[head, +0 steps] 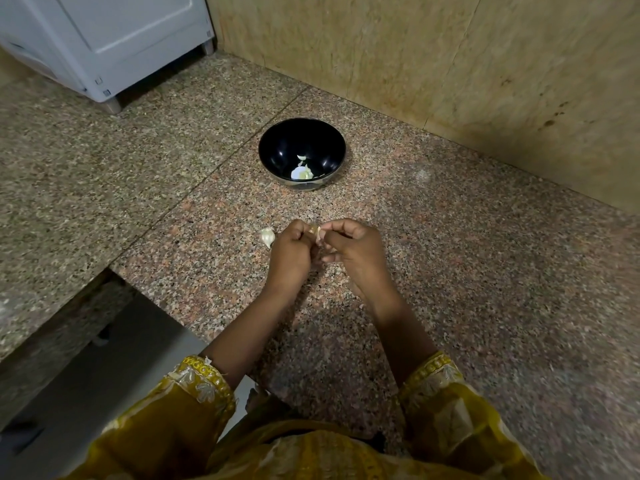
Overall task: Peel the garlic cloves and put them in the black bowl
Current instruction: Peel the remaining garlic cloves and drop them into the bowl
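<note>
A glossy black bowl [302, 133] stands on the speckled granite counter, beyond my hands, with a few pale peeled garlic pieces [302, 172] at its bottom. Both hands meet over the counter in front of the bowl. My left hand [290, 252] pinches a small garlic clove [314, 230] at its fingertips. My right hand [353, 252] pinches the clove's papery skin [320, 237] from the other side. An unpeeled garlic clove [267, 236] lies on the counter just left of my left hand.
A white appliance [110, 39] stands at the back left. A tan stone wall [450, 64] runs behind and to the right of the bowl. The counter edge drops off at the lower left [114, 271].
</note>
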